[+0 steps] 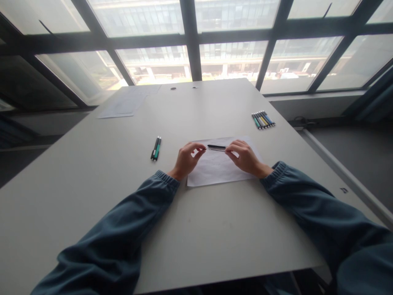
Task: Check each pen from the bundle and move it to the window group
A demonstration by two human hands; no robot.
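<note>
A white sheet of paper (215,170) lies on the table in front of me. Over its upper part, my right hand (244,157) pinches the right end of a thin black pen (216,146). A second slim, lighter part shows just below the pen. My left hand (187,158) is at the sheet's left side, its thumb and forefinger pressed together near the pen's left end; something tiny may be between the fingertips, too small to name. Two pens, dark and green (156,148), lie side by side to the left of my left hand.
A row of several pens (263,120) in green, grey, yellow and blue lies at the right rear of the white table (221,233). More paper sheets (123,102) lie at the back left. Windows stand beyond the far edge.
</note>
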